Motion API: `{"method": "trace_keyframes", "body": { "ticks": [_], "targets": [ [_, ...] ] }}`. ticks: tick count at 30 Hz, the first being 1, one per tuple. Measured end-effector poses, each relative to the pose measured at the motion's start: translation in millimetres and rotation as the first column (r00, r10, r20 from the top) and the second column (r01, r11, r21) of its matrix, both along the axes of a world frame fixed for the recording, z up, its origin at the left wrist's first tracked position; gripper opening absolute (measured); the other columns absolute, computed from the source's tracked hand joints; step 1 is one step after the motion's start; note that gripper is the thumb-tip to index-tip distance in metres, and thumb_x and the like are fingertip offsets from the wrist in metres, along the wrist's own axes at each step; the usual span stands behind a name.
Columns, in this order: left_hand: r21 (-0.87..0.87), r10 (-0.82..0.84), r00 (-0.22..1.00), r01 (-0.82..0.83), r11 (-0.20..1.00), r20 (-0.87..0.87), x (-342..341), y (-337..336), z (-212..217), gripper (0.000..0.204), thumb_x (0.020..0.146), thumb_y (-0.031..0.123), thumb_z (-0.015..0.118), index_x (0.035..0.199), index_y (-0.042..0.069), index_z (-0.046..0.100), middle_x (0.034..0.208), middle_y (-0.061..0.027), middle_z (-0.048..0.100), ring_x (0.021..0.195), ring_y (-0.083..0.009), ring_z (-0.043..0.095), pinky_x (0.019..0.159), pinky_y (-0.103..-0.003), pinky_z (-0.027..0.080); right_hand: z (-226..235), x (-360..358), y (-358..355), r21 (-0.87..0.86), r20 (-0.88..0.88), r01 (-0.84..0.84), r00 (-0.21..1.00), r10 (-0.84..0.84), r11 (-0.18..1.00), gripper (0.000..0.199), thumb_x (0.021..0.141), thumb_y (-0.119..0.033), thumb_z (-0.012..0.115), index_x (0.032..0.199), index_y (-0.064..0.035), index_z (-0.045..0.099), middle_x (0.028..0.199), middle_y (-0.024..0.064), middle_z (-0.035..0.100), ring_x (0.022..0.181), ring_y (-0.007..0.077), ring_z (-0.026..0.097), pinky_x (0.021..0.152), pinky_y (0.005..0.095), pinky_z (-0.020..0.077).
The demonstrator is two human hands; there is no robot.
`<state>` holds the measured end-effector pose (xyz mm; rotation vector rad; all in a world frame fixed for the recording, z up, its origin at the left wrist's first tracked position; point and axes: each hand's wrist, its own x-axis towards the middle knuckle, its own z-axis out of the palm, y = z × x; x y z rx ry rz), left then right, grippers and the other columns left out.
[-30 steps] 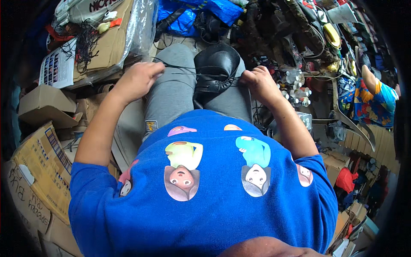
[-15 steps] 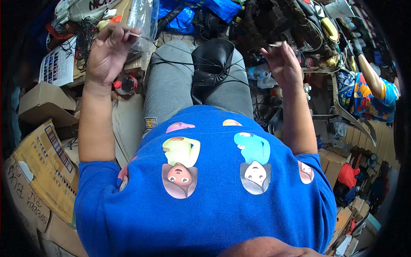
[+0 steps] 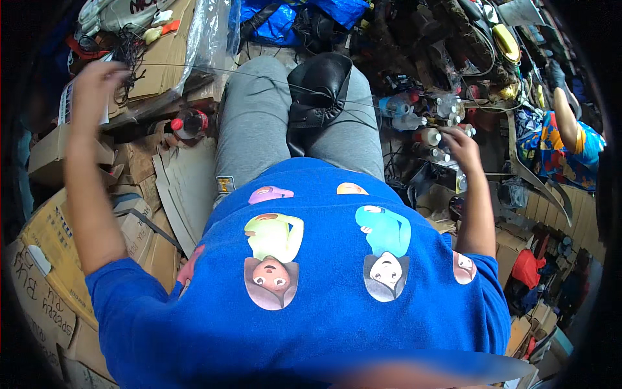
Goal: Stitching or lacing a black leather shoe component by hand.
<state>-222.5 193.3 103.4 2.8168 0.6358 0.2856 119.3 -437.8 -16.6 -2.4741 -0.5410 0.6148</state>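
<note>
A black leather item [image 3: 327,74], shaped like a shoe or boot, is wedged between my grey-trousered knees. Dark thread [image 3: 214,69] comes out of its gathered, stitched edge and runs taut to the left. At the end of that stretch is my left hand [image 3: 100,78], blurred by motion, its fingers curled closed on the thread. My right hand [image 3: 462,149] is out to the right beside several bottles, fingers pinched together; what sits between them is too small to make out. More thread lies loosely across my right thigh.
A red-capped bottle [image 3: 190,124] stands left of my knees. Cardboard boxes [image 3: 58,246] fill the left side. Several bottles [image 3: 409,120] crowd the right, near a curved metal blade [image 3: 547,188]. Another person's gloved hand and colourful shirt [image 3: 567,146] show at far right.
My left hand has swept outward to the left and slightly down, drawing the thread straighter. My right hand has moved lower and a little to the right. The leather item stays between my knees.
</note>
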Motion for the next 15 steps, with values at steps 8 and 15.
{"method": "trace_keyframes", "body": {
  "ticks": [8, 15],
  "targets": [
    [0.192, 0.293, 0.937, -0.328, 0.925, 0.19, -23.6, 32.2, -24.0, 0.031, 0.087, 0.026, 0.061, 0.111, 0.007, 0.065, 0.101, -0.0099, 0.066, 0.086, -0.0165, 0.063, 0.078, -0.029, 0.047, -24.3, 21.3, -92.8, -0.518, 0.19, 0.214, 0.973, -0.132, 0.828, 0.042, 0.081, -0.034, 0.063, 0.121, -0.024, 0.059, 0.106, 0.0149, 0.065, 0.097, 0.0252, 0.063, 0.083, 0.0347, 0.0469],
    [-0.298, -0.481, 0.841, 0.538, 0.788, 0.248, 97.5, -189.6, -91.8, 0.041, 0.079, 0.007, 0.062, 0.12, 0.011, 0.057, 0.119, -0.0122, 0.058, 0.105, -0.0284, 0.058, 0.093, -0.035, 0.045, -12.8, -84.4, 143.2, 0.371, -0.23, -0.08, 0.957, 0.175, 0.925, 0.041, 0.081, -0.015, 0.069, 0.121, -0.0091, 0.058, 0.102, 0.0026, 0.058, 0.086, 0.0075, 0.053, 0.075, 0.0239, 0.0444]
  ]
}}
